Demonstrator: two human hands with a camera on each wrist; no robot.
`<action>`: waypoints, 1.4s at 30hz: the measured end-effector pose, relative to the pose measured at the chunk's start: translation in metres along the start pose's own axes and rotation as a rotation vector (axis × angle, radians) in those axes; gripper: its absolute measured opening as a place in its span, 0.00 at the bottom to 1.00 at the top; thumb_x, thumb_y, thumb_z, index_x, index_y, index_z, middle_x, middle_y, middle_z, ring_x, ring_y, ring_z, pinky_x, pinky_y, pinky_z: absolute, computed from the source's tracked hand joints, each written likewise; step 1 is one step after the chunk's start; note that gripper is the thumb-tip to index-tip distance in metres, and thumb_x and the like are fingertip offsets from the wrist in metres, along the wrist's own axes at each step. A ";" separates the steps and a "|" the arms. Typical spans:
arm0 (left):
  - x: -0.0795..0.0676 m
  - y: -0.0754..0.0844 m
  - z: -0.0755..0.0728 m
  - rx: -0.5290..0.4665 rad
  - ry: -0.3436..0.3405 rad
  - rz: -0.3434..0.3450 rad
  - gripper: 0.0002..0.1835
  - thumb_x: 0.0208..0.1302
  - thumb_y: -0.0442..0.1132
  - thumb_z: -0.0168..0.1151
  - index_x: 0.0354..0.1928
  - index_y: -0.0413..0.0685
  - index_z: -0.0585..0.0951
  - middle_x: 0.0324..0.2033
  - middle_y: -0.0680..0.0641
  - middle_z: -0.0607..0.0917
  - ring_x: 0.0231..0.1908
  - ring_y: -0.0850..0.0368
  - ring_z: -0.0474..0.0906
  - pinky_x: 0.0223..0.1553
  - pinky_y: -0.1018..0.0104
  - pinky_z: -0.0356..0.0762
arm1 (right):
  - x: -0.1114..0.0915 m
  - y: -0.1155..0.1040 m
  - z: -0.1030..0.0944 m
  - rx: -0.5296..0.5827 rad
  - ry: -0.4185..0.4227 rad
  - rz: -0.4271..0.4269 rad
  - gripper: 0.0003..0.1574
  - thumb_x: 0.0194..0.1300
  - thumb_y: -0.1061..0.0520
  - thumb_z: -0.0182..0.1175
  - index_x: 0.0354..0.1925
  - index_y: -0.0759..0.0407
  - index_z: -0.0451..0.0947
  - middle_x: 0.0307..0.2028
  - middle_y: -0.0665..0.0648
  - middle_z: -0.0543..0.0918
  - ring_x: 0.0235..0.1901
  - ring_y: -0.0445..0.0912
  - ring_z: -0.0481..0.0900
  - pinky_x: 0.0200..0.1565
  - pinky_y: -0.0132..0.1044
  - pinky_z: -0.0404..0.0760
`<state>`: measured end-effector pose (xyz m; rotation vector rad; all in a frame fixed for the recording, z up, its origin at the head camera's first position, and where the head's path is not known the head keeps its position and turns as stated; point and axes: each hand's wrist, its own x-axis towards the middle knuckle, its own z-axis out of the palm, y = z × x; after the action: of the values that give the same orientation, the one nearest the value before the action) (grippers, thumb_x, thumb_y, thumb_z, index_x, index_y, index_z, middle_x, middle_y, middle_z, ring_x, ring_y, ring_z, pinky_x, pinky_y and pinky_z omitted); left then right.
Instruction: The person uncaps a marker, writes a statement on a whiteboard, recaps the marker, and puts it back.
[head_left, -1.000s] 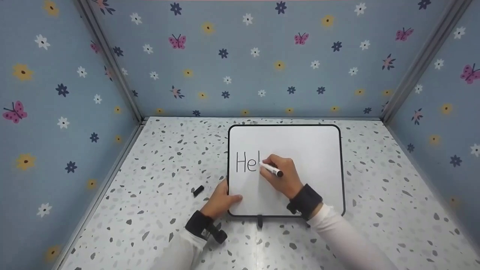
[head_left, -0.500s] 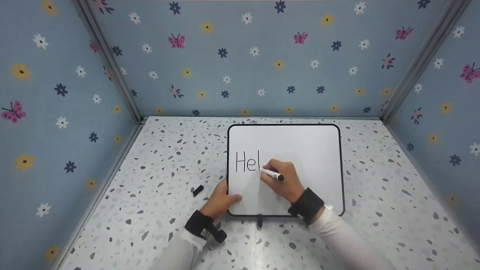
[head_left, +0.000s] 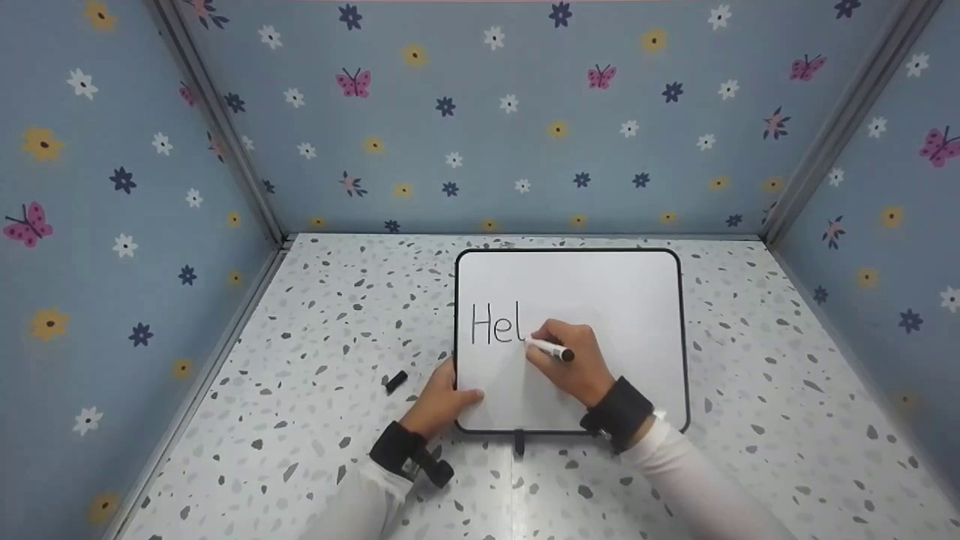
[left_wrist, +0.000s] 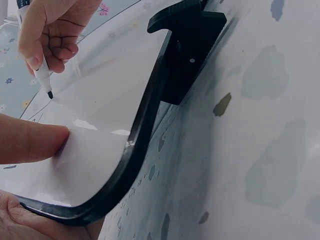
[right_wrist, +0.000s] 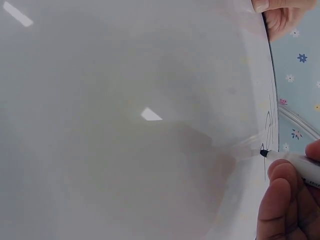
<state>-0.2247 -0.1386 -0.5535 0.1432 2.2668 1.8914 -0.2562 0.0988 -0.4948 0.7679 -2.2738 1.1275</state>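
Note:
A white marker [head_left: 551,349] with a dark end is pinched in my right hand [head_left: 574,360]; its black tip touches the whiteboard [head_left: 600,285] at the foot of the "l" in the black letters "Hel" [head_left: 495,324]. In the right wrist view the marker [right_wrist: 300,165] meets the glossy board surface. My left hand [head_left: 442,397] grips the board's lower left edge. The left wrist view shows its thumb [left_wrist: 35,142] on the face and its other fingers under the black frame. The board leans, its lower edge raised off the table in that view.
A small black marker cap [head_left: 397,381] lies on the speckled table [head_left: 337,315], left of the board. A black clip-like piece [head_left: 520,441] sticks out from the board's lower edge, seen larger as a black bracket [left_wrist: 187,47]. Flower-patterned walls [head_left: 480,90] enclose the back and sides.
My right hand has moved down and slightly right with the marker. The "l" now has a small curve at its foot. My left hand keeps its place on the board.

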 end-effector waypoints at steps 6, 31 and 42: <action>0.000 -0.001 0.000 -0.003 0.001 0.017 0.35 0.60 0.24 0.64 0.72 0.29 0.71 0.63 0.30 0.84 0.61 0.39 0.84 0.69 0.43 0.81 | 0.001 0.000 -0.001 0.003 0.000 -0.007 0.03 0.52 0.69 0.64 0.26 0.63 0.83 0.22 0.59 0.88 0.20 0.38 0.73 0.25 0.30 0.73; 0.000 -0.001 0.002 0.008 0.014 -0.012 0.37 0.62 0.25 0.65 0.74 0.30 0.69 0.67 0.30 0.81 0.67 0.34 0.80 0.75 0.39 0.73 | 0.029 0.013 -0.007 -0.008 0.125 0.035 0.04 0.60 0.66 0.67 0.35 0.66 0.86 0.27 0.62 0.89 0.23 0.43 0.77 0.29 0.32 0.75; 0.001 0.000 0.000 0.000 -0.003 0.006 0.34 0.62 0.25 0.64 0.72 0.30 0.71 0.64 0.29 0.83 0.64 0.35 0.83 0.72 0.41 0.78 | 0.026 0.012 -0.007 0.005 0.092 0.037 0.04 0.59 0.67 0.66 0.34 0.66 0.86 0.30 0.63 0.91 0.25 0.45 0.81 0.30 0.32 0.78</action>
<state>-0.2253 -0.1388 -0.5539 0.1523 2.2670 1.8927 -0.2818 0.1038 -0.4808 0.6649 -2.2176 1.1615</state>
